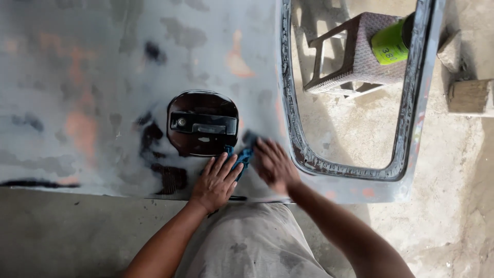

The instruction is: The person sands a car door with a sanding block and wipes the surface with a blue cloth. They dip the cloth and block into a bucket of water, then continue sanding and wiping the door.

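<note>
A sanded grey car door panel point(103, 77) lies flat, with patches of orange and black showing through. In its middle sits a dark recessed door handle point(203, 123). My left hand point(216, 181) rests flat on the panel just below the handle, fingers spread, over part of a blue cloth or sanding pad point(242, 157). My right hand point(274, 166) is blurred and presses on the panel beside that blue piece, close to the window opening's frame point(303, 149).
Through the window opening I see a brown woven stool point(360, 56) on the sandy concrete floor. A green can point(392, 44) sits at the door frame's top right. A wooden block point(471, 97) lies on the right. My dusty grey trousers point(252, 242) fill the bottom.
</note>
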